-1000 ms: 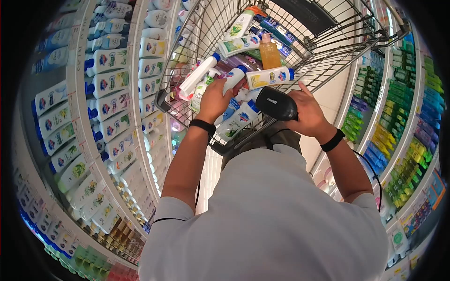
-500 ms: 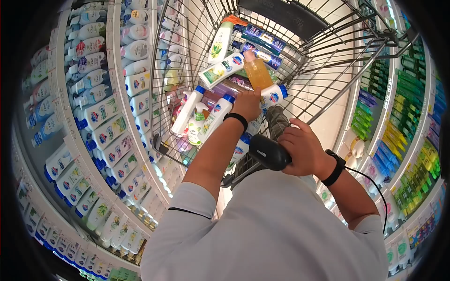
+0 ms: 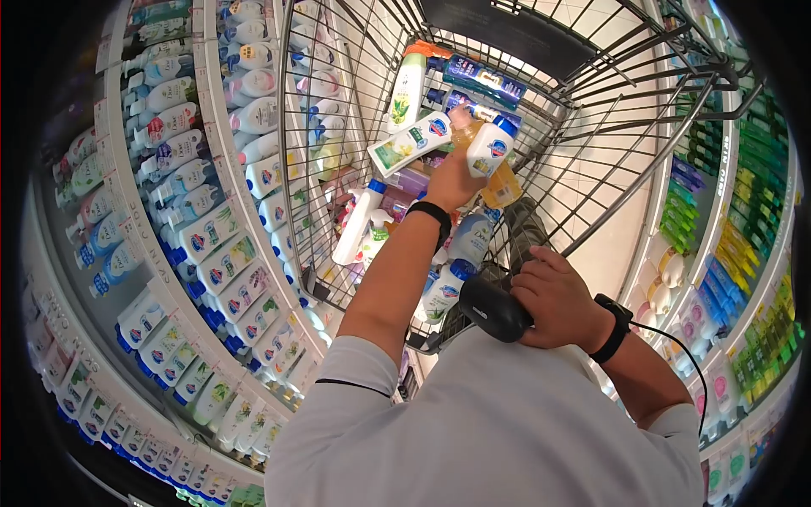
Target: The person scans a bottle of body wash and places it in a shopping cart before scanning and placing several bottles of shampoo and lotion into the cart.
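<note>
Bottle (image 3: 487, 154), white with a blue cap (image 3: 505, 127), stands out just above the middle of the frame, in the left hand (image 3: 456, 180), whose fingers wrap its side. Half a second ago it sat lower, partly behind that hand; now it is raised and turned, overlapping the amber bottle (image 3: 504, 188). It therefore seems picked up, no longer lying on the pile in the shopping cart (image 3: 507, 38), though contact behind it cannot be told. At lower right of centre, the right hand (image 3: 564, 296) keeps its fingers curled around a dark rounded object (image 3: 494, 310).
</note>
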Available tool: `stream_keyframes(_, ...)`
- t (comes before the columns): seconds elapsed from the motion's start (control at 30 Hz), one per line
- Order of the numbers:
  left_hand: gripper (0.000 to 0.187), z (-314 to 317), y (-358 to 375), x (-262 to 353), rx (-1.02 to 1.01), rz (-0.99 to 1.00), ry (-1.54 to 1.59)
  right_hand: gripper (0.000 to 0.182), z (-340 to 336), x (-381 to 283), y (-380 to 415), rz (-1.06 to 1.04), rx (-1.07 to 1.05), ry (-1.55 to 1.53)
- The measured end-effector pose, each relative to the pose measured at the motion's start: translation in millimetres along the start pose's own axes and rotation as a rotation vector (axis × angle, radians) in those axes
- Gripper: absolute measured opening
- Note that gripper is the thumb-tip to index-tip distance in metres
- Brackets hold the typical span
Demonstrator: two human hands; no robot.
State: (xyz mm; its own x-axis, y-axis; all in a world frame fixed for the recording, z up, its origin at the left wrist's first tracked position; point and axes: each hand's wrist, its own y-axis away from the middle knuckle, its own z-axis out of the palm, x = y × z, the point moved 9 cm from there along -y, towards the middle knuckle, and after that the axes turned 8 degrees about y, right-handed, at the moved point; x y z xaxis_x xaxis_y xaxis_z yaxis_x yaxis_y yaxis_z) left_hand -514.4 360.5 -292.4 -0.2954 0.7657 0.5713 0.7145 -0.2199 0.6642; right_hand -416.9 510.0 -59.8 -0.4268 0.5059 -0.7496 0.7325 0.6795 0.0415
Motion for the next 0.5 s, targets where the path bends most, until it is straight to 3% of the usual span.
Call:
stream_keyframes(0.2,0.061,6,-13,24,-0.037,-0.005,-0.058,0.036,0,0,-4,0.004,-0.005,0.017)
stream_keyframes(0.27,0.057,10,-15,26,-0.071,-0.042,-0.088,0.035,-2,-1,-5,0.009,0.025,0.021)
stream_keyframes(0.37,0.046,-7,-21,35,0.039,0.03,-0.187,0.036,-3,0,-4,0.024,0.044,0.018)
stream_keyframes(0.47,0.035,-89,-37,33,0.577,0.266,-0.04,0.036,-1,2,-4,0.027,0.057,0.017)
stream_keyframes(0.5,0.035,-108,-52,17,0.65,0.23,-0.087,0.037,-1,2,-3,0.028,0.056,0.018)
